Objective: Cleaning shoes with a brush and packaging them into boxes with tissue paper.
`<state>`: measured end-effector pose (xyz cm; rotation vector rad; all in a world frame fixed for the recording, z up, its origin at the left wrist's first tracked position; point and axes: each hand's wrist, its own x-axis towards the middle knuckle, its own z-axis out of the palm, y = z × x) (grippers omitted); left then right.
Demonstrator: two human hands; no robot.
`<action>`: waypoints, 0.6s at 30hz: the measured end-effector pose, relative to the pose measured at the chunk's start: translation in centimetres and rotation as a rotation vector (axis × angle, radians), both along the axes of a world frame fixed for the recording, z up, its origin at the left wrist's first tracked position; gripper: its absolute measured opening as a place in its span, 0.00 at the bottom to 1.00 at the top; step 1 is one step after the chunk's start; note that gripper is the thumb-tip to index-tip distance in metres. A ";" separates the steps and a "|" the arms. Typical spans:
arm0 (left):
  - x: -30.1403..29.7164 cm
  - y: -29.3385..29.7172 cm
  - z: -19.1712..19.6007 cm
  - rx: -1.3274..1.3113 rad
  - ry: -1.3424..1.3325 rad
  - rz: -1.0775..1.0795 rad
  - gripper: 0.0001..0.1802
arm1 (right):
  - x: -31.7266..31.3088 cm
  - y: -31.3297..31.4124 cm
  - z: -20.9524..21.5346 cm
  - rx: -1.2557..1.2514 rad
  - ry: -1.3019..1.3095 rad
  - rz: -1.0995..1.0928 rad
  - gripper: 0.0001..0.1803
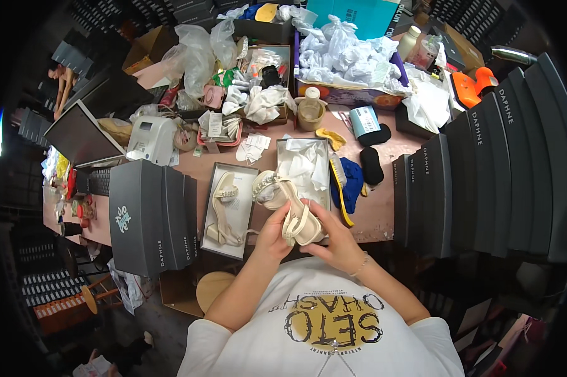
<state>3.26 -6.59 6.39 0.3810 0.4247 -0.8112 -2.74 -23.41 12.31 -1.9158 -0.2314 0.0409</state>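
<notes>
Slanting lengthwise, the sandal (297, 213) points jewels (263, 181) away leftward.

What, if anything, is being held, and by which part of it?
The left hand and right hand hold a sandal by its near end.

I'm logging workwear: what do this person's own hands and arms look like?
The left hand and right hand are ungloved. The right wears a thin bracelet, its material too small to tell. Short white sleeves leave both forearms bare.
</notes>
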 end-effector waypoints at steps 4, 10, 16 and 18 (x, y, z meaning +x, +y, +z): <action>-0.7 0.4 1.2 0.109 0.026 0.067 0.18 | 0.4 1.0 -0.1 0.050 0.017 -0.094 0.39; -2.2 1.5 1.3 0.116 0.034 0.354 0.28 | 0.0 0.5 -0.9 0.399 0.231 -0.145 0.29; -4.0 3.9 1.6 0.229 -0.094 0.499 0.34 | -0.3 0.2 -1.4 0.825 0.567 -0.203 0.23; -4.2 4.5 1.3 0.295 0.027 0.615 0.35 | -0.6 -0.3 -2.0 0.855 0.606 -0.180 0.21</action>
